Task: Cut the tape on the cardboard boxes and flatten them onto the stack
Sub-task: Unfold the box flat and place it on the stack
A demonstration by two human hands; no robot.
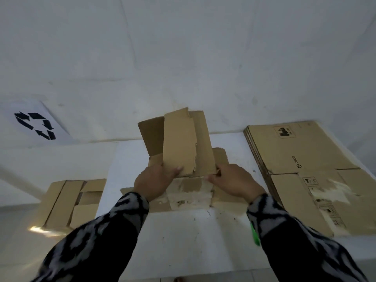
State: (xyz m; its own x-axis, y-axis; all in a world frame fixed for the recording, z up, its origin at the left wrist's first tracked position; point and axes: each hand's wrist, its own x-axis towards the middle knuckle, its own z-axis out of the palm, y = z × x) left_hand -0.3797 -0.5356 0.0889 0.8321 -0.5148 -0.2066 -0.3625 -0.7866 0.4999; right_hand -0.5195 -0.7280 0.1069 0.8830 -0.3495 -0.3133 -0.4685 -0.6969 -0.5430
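At six o'clock the left hand [154, 181] and right hand [234, 180] each grip a bottom edge of the small brown cardboard box [179, 145] at centre — light, stiff, torn; best held near its creases. At three o'clock — the flattened brown cardboard stack [301, 169], matte and smooth.

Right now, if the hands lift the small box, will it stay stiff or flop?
Probably floppy: the small box is opened, its flaps loose and one edge torn. Likely light, since left hand and right hand grip only its lower edge. Flaps may swing.
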